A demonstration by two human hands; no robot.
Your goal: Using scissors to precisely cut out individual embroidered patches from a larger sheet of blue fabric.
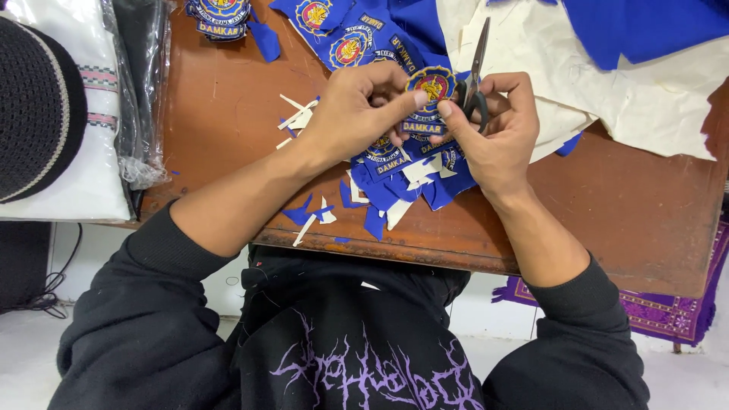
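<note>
Nearest the camera, the person's black sleeves and a black top with a purple print filled the bottom of the view, and the forearms reached up over the near edge of the brown wooden table (623, 228).

Along that near edge lay a scatter of blue and white fabric offcuts (380, 209), with a few thin white slivers (298, 118) further left on the bare wood.

Just beyond the scraps, at the middle of the table, both hands met over a blue embroidered patch (430, 95) with a red and yellow emblem. The left hand (357, 114) was closed on the patch's left edge, thumb and fingers pinching it. The right hand (497, 129) pinched the patch's right side with thumb and forefinger, while its other fingers were curled through the black handles of a pair of scissors (475, 72), whose blades pointed away and looked shut. Under the hands lay more cut patches (391, 159) of the same kind.

At the far left, a clear plastic bag (140, 91) held dark folded cloth, beside white cloth (91, 114) and a black knitted cap (34, 106).

Farthest off were a stack of patches (220, 17), an uncut blue strip of patches (342, 34), cream cloth (645, 99) and blue fabric (645, 26) at the right.
</note>
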